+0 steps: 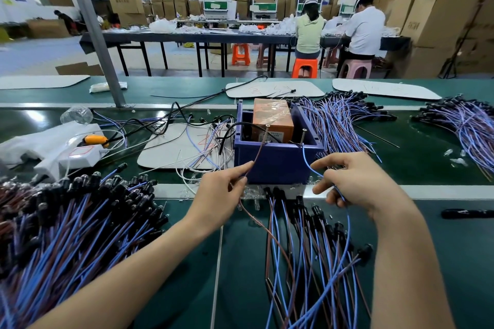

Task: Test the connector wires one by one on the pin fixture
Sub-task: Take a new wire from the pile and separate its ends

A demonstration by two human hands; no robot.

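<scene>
Orange unit (pixel 270 115): lower part hidden behind blue box (pixel 278 165) wall, label illegible. Left wire pile (pixel 66 227): cut off at left and bottom edges. Wire contact at pins (pixel 266 132): indiscernible.

- The blue bin (pixel 275 165) is smooth moulded plastic with a dull sheen.
- The orange box (pixel 272 117) inside it is wrapped in glossy, wrinkled clear film.
- The two pins (pixel 266 132) are bare threaded metal.
- The brown wire (pixel 256 153) and blue wire (pixel 307 160) have smooth, faintly shiny plastic insulation.
- The connector heap (pixel 80 195) has glossy black plastic ends.
- The counter (pixel 427 168) is a smooth green belt reflecting lamps, with a pale metal rail (pixel 441 192).
- The stacked boxes (pixel 441 16) are matt brown cardboard.
</scene>
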